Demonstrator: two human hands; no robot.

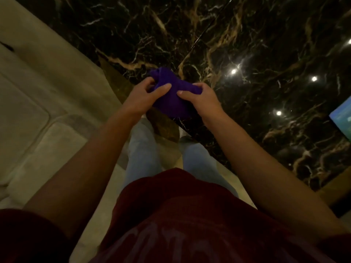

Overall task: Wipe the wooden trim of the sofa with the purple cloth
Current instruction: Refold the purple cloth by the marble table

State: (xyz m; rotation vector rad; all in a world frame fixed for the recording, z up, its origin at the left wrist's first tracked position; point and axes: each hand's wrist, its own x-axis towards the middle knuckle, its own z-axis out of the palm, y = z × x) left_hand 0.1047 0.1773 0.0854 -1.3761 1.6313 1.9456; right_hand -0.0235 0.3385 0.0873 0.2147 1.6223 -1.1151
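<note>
The purple cloth (171, 97) is bunched up in mid-air in front of me, held between both hands. My left hand (144, 95) grips its left side with the thumb laid across the top. My right hand (199, 99) pinches its right side. Below the hands, the brown wooden trim (163, 124) runs along the front edge of the beige sofa (47, 88), which fills the left of the view. The cloth is above the trim and not touching it.
Dark polished marble floor (247, 54) with gold veins and light reflections covers the upper right. A lit screen (341, 118) shows at the right edge. My legs in light jeans (144, 152) stand beside the sofa corner.
</note>
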